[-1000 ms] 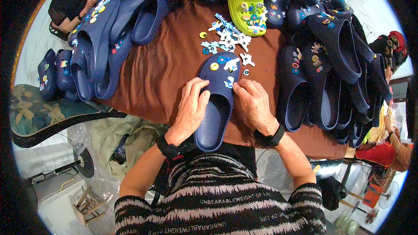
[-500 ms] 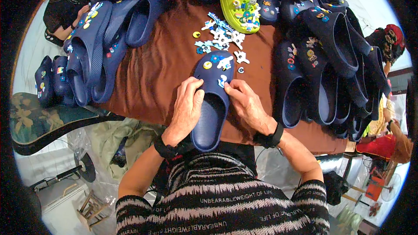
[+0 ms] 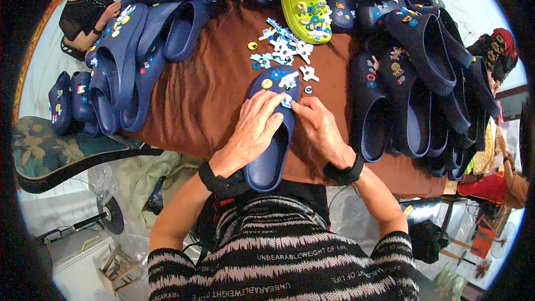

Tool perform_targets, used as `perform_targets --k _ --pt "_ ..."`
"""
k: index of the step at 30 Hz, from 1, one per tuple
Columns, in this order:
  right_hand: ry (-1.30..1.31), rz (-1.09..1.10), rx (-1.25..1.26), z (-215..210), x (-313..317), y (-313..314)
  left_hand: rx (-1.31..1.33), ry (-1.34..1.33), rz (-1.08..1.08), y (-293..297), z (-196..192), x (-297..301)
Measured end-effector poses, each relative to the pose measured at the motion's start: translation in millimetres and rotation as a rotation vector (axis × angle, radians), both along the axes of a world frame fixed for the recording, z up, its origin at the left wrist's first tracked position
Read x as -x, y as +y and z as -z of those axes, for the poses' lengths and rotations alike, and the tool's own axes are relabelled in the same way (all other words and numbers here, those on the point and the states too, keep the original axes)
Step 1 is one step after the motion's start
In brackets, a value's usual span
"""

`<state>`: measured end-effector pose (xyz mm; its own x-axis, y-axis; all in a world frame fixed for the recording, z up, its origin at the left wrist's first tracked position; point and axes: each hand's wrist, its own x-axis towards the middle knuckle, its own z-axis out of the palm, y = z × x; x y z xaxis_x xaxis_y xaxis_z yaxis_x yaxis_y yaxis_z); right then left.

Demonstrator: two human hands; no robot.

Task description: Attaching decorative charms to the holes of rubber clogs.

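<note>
Head view: how do left hand [image 3: 251,131] and right hand [image 3: 320,128] stand?

Left lies across the navy clog [image 3: 272,156] over the brown cloth [image 3: 206,106], hiding part; right fingertips meet the clog's blue-and-white charm [image 3: 286,102]. Cannot tell whether either grips.

Beyond the clog?

Past its toe: overlapping loose charms [image 3: 283,50], outlines hard to separate. Farther: lime-green clog [image 3: 302,3], cut off above.

head view | left fisheye of a side-by-side head-worn pair | above the wearer's striped knit top [image 3: 273,251], facing steeply down onto the brown cloth [image 3: 184,106] | near, navy clog [image 3: 271,156] mid-frame | upright, unmirrored | wide sweep, straight edges bowed toward rim, corners black
</note>
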<state>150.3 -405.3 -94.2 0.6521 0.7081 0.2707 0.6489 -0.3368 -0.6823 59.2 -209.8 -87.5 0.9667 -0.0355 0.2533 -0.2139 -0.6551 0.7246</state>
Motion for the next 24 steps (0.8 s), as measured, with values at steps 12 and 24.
perform_targets --k 12,24 --pt "-0.149 -0.082 0.112 -13.8 7.1 -0.1 0.026 0.077 0.005 -0.2 -6.0 2.0" --pt "0.038 0.211 0.058 21.0 -69.9 -3.0 -0.016 0.011 -0.023 -2.0 -0.8 1.3"
